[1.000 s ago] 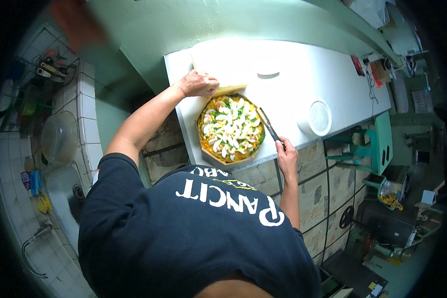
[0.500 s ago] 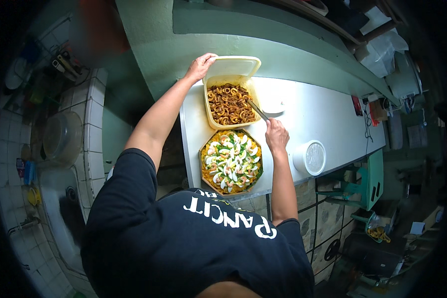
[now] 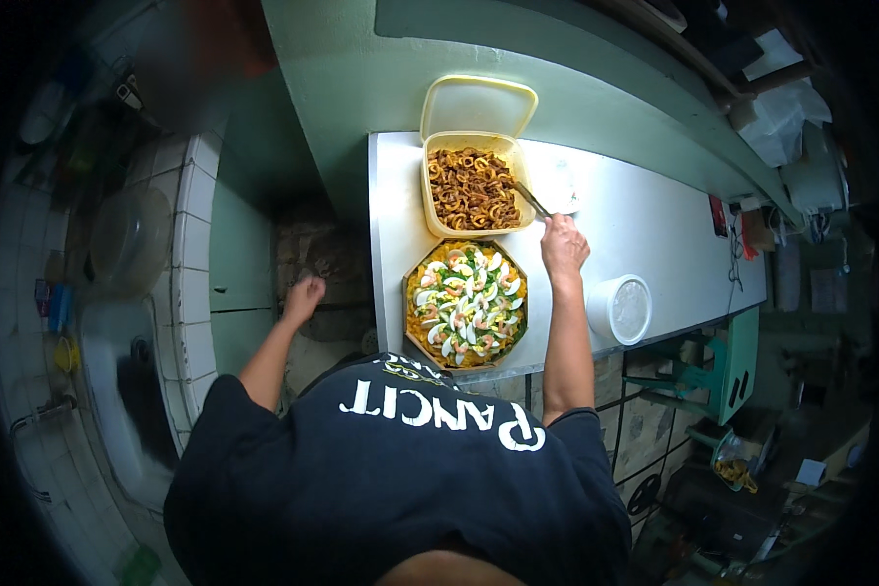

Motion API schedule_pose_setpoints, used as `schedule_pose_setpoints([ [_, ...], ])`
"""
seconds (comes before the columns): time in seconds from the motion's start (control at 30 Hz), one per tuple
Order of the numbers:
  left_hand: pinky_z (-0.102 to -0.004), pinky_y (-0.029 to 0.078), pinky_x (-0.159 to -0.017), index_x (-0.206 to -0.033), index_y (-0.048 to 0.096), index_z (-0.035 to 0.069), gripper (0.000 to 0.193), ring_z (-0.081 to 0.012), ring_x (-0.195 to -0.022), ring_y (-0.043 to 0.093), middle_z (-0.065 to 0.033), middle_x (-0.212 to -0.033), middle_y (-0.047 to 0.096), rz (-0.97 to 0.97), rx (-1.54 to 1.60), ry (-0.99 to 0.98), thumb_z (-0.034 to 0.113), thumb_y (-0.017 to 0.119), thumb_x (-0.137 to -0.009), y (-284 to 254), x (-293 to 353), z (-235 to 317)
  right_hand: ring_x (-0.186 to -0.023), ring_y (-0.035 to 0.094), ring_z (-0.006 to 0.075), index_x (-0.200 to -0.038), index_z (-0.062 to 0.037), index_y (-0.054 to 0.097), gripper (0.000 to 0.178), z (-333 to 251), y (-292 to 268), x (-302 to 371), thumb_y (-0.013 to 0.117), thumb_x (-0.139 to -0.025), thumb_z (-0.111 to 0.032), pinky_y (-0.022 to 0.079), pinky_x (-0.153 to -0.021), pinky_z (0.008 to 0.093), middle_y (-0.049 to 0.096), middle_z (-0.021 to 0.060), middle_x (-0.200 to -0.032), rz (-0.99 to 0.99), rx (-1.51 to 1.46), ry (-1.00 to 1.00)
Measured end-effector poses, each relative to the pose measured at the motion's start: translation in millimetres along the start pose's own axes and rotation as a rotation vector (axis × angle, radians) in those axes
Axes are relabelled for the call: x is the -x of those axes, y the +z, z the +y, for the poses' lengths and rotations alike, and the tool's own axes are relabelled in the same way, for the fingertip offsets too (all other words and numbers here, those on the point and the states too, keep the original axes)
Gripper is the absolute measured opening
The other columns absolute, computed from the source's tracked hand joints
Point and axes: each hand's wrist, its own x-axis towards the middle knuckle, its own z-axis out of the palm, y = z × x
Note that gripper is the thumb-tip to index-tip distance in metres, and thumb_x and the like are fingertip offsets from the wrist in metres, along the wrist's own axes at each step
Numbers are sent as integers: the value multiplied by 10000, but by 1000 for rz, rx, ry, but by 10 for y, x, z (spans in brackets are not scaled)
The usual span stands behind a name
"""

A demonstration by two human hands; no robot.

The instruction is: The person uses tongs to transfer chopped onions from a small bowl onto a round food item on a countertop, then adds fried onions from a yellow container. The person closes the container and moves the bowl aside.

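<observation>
My right hand is closed around the handle of metal tongs. The tips of the tongs reach into dark brown squid rings, which fill a yellowish square plastic container. Its lid stands raised at the back, leaning toward the wall. Just in front of the container sits an octagonal tray of yellow noodles topped with egg wedges, shrimp and greens. My left hand hangs off the table's left side, fingers curled and slightly blurred, with nothing visible in it.
A white round tub stands on the white table to the right of my forearm. Behind the tongs is a white plate. A green chair is at the table's right front, a sink at far left.
My left hand has let go of the lid and dropped to the table's left side. The lid stays raised. My right hand still holds the tongs at the container's right edge.
</observation>
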Motion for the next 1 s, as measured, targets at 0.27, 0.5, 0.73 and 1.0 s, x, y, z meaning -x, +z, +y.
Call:
schedule_pose_setpoints([
  [0.27, -357, 475, -579, -866, 667, 35, 243, -195, -693, 587, -95, -837, 656, -614, -166, -928, 276, 638, -857, 30, 2151, -1498, -715, 638, 246, -996, -56, 686, 284, 332, -198, 197, 540, -919, -287, 477, -694, 367, 657, 115, -729, -114, -571, 221],
  [0.5, -314, 426, -571, -1167, 572, 147, 285, -103, -674, 560, 27, -910, 623, -153, 248, -868, 289, 503, -930, -28, 1986, -1584, -615, 474, 90, -900, 10, 691, 260, 688, -536, 497, 586, -916, -227, 381, -585, 250, 571, 0, -652, -588, -908, 107],
  [0.73, -294, 432, -587, -1190, 579, 206, 283, -86, -694, 571, 51, -922, 631, -195, 206, -865, 304, 516, -932, -133, 1855, -1211, -632, 538, 120, -907, -7, 707, 231, 866, -417, 565, 604, -892, -214, 418, -590, 270, 620, 58, -672, -621, -704, 43],
  [1.0, -287, 431, -583, -1202, 574, 200, 299, -83, -692, 569, 45, -913, 628, -197, 160, -879, 331, 528, -937, -151, 1912, -1137, -748, 562, 227, -1057, -158, 656, 205, 718, -171, 944, 651, -852, -177, 403, -659, 357, 593, 28, -827, 70, -174, -537],
])
